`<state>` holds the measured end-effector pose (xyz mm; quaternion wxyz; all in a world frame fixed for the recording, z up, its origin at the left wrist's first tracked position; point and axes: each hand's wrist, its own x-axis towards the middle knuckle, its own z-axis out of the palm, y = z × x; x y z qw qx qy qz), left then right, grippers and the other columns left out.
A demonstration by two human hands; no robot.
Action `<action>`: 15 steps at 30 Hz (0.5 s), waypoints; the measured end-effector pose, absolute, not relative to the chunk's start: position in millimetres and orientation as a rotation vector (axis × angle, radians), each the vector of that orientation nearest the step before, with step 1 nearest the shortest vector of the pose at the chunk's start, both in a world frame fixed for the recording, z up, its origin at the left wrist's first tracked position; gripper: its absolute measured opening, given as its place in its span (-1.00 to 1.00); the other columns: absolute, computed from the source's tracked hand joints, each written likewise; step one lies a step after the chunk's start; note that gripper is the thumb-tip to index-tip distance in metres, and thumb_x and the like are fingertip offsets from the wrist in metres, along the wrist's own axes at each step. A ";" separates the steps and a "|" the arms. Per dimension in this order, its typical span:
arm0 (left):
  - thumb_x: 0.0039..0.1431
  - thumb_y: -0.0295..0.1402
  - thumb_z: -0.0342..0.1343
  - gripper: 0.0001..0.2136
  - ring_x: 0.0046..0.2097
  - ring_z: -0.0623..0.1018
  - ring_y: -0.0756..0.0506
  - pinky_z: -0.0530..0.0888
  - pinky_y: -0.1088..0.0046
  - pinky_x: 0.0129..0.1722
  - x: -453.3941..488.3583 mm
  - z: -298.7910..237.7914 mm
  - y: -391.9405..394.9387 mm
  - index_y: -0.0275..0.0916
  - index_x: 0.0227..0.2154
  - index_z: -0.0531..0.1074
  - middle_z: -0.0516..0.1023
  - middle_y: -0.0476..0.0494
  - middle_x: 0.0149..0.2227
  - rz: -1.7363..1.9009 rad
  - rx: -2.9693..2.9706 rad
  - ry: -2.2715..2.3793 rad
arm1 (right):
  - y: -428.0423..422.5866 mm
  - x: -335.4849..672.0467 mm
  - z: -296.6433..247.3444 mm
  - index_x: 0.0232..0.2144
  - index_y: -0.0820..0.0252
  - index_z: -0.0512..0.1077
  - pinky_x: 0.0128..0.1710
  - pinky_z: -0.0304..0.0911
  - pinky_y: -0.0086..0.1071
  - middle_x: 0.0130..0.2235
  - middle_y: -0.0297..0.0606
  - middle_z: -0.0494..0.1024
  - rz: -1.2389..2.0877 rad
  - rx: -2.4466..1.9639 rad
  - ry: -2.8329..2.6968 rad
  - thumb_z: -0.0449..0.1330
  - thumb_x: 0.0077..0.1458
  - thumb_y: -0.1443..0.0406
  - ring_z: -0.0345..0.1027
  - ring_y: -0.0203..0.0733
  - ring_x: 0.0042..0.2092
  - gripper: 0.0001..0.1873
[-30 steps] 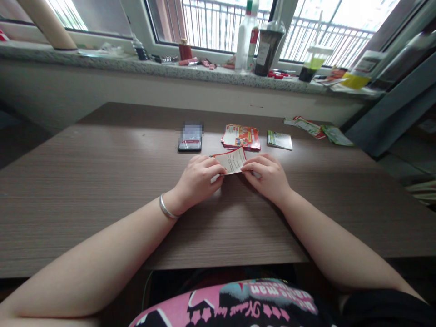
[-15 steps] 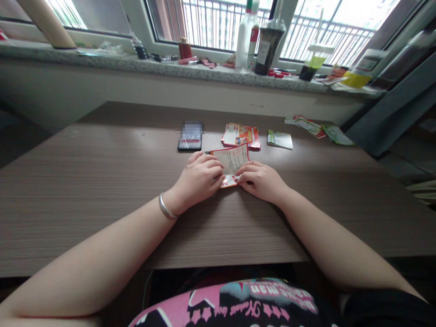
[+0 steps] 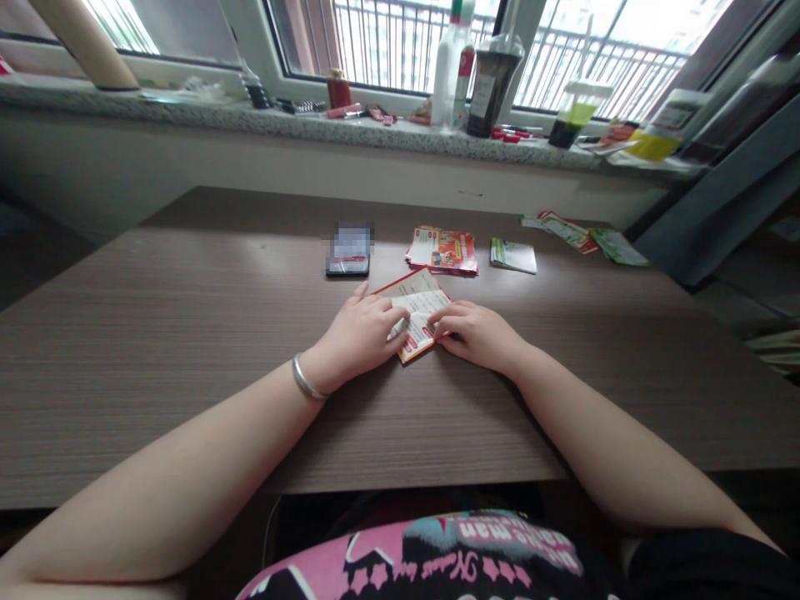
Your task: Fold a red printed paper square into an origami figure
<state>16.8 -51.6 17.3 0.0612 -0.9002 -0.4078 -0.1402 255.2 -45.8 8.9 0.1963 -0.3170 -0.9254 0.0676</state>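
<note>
A printed paper leaflet (image 3: 415, 293), pale with a red border and a crease across it, lies aslant on the table between my hands. My left hand (image 3: 366, 332), with a silver bangle at the wrist, is closed on the leaflet's left side, thumb near the lower edge. On the opposite side, my right hand (image 3: 478, 335) has its fingers curled and closed on the right edge. Fingers cover parts of both sides. Just beyond the leaflet sits a stack of red and orange leaflets (image 3: 455, 252).
Left of the stack is a phone (image 3: 348, 268); to its right lies a small pile of green-white papers (image 3: 513, 256). More colourful slips (image 3: 568, 233) rest at the table's (image 3: 187, 358) back right. Bottles and cups, including a dark drink cup (image 3: 491, 92), line the granite windowsill (image 3: 387, 133).
The leaflet has turned and flattened: its raised right part has come down and a lower corner now points towards me. My left fingers have shifted slightly; my right hand has hardly moved.
</note>
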 end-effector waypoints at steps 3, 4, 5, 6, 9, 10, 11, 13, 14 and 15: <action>0.25 -0.22 0.04 -0.75 -0.15 0.51 -0.21 0.40 0.08 0.03 16.1 18.3 -51.7 -0.19 -0.14 0.52 0.53 -0.17 -0.31 -0.342 -2.747 -1.274 | -44.1 255.3 9.3 -0.36 0.13 0.48 -0.04 0.30 -0.21 -0.09 -0.21 0.59 0.271 -0.858 -2.564 0.18 0.12 0.40 0.45 -0.13 -0.08 -0.91; 0.25 -0.22 0.04 -0.75 -0.15 0.51 -0.21 0.43 0.13 -0.02 16.0 18.6 -51.7 -0.19 -0.13 0.53 0.53 -0.18 -0.30 -0.342 -2.751 -1.287 | -43.6 255.2 9.5 -0.37 0.13 0.48 -0.04 0.30 -0.21 -0.10 -0.21 0.60 0.297 -0.854 -2.550 0.18 0.12 0.40 0.45 -0.13 -0.08 -0.91; 0.25 -0.23 0.05 -0.75 -0.14 0.50 -0.20 0.45 0.18 -0.06 15.9 18.5 -51.6 -0.19 -0.13 0.53 0.52 -0.19 -0.26 -0.359 -2.763 -1.291 | -43.1 255.2 9.7 -0.37 0.13 0.47 -0.05 0.30 -0.21 -0.11 -0.21 0.60 0.323 -0.852 -2.538 0.19 0.12 0.40 0.45 -0.13 -0.09 -0.91; 0.25 -0.25 0.05 -0.76 -0.11 0.50 -0.20 0.46 0.21 -0.06 16.0 18.0 -51.3 -0.20 -0.14 0.53 0.52 -0.20 -0.20 -0.388 -2.788 -1.275 | -42.8 255.3 9.9 -0.38 0.13 0.47 -0.05 0.30 -0.22 -0.11 -0.21 0.60 0.345 -0.852 -2.530 0.19 0.11 0.40 0.45 -0.13 -0.09 -0.91; 0.29 -0.34 0.01 -0.79 0.02 0.48 -0.15 0.44 0.29 0.03 16.6 14.2 -49.2 -0.20 -0.14 0.52 0.49 -0.19 0.00 -0.479 -2.933 -1.119 | -42.8 256.4 10.0 -0.37 0.14 0.45 -0.04 0.30 -0.22 -0.12 -0.22 0.59 0.381 -0.867 -2.521 0.19 0.10 0.39 0.45 -0.13 -0.09 -0.94; 0.30 -0.36 0.00 -0.78 0.05 0.47 -0.15 0.42 0.29 0.07 16.8 12.6 -48.2 -0.20 -0.12 0.51 0.48 -0.18 0.05 -0.498 -2.979 -1.064 | -43.0 256.9 10.1 -0.36 0.13 0.45 -0.04 0.30 -0.22 -0.13 -0.22 0.59 0.385 -0.884 -2.520 0.19 0.11 0.38 0.44 -0.13 -0.09 -0.94; 0.30 -0.37 -0.01 -0.77 0.08 0.46 -0.15 0.41 0.29 0.09 16.9 11.2 -47.1 -0.20 -0.09 0.51 0.47 -0.17 0.07 -0.510 -3.015 -1.026 | -43.4 257.3 10.2 -0.35 0.13 0.45 -0.04 0.30 -0.22 -0.14 -0.22 0.59 0.385 -0.912 -2.513 0.19 0.11 0.38 0.44 -0.14 -0.09 -0.94; 0.31 -0.36 -0.01 -0.75 0.10 0.45 -0.15 0.39 0.27 0.13 16.8 9.3 -44.8 -0.21 -0.05 0.49 0.48 -0.16 0.09 -0.521 -3.063 -0.980 | -44.3 257.9 10.4 -0.32 0.13 0.45 -0.04 0.30 -0.23 -0.14 -0.22 0.59 0.372 -0.993 -2.483 0.16 0.13 0.37 0.43 -0.13 -0.09 -0.92; 0.32 -0.35 -0.01 -0.75 0.10 0.45 -0.15 0.38 0.26 0.14 16.6 9.0 -43.7 -0.21 -0.03 0.49 0.49 -0.16 0.08 -0.519 -3.080 -0.963 | -44.7 257.9 10.4 -0.31 0.12 0.45 -0.05 0.30 -0.23 -0.14 -0.22 0.59 0.361 -1.037 -2.462 0.15 0.14 0.37 0.43 -0.13 -0.09 -0.91; 0.32 -0.35 -0.02 -0.74 0.10 0.45 -0.15 0.38 0.26 0.14 16.3 9.1 -43.0 -0.21 -0.03 0.49 0.50 -0.15 0.07 -0.514 -3.094 -0.948 | -45.0 257.7 10.4 -0.31 0.12 0.46 -0.05 0.29 -0.23 -0.14 -0.22 0.59 0.350 -1.074 -2.441 0.14 0.15 0.37 0.43 -0.12 -0.09 -0.90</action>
